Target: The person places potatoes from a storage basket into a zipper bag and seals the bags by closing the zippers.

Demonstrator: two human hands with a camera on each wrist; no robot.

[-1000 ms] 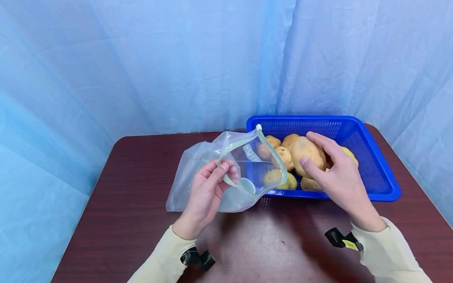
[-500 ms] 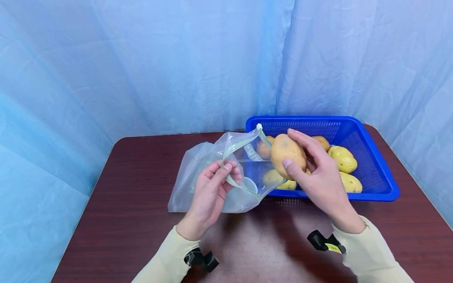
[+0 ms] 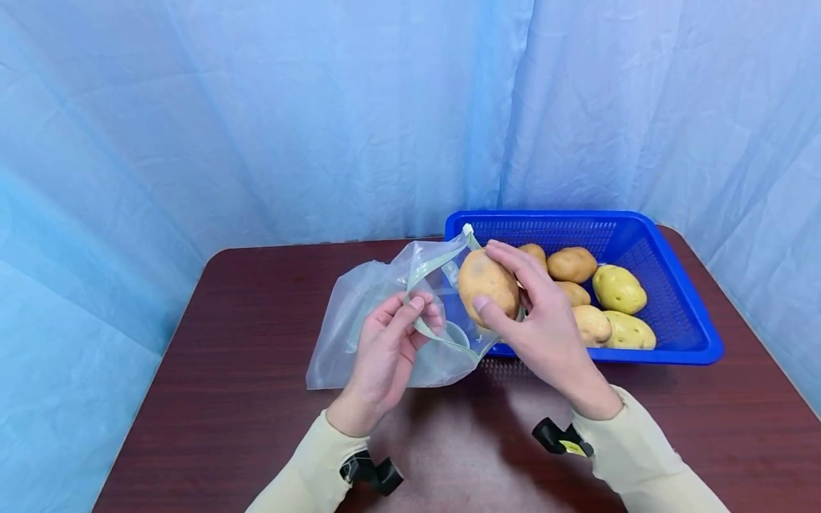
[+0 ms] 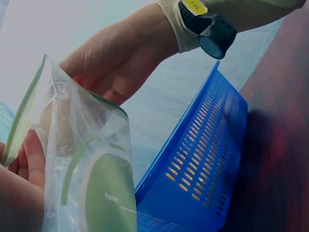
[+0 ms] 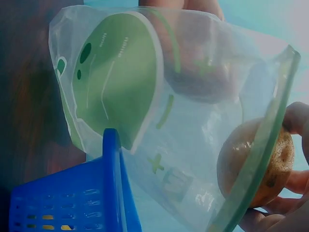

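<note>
From the head view I see my left hand [image 3: 385, 349] pinching the green zip rim of a clear plastic bag [image 3: 372, 313], thumb and fingers curled on the near lip so the mouth stands open toward the right. My right hand [image 3: 532, 320] grips a large brown potato [image 3: 487, 285], thumb below and fingers curled over the top, right at the bag's mouth; the potato touches the rim and sits partly past it. The right wrist view shows the potato [image 5: 253, 164] just behind the green zip edge, seen through the plastic, with a green printed label on the bag's side. The bag rests on the dark red table [image 3: 224, 370] against the left end of a blue slotted basket [image 3: 680, 299]. Five more potatoes [image 3: 616, 288] lie in the basket, to the right of my hand.
</note>
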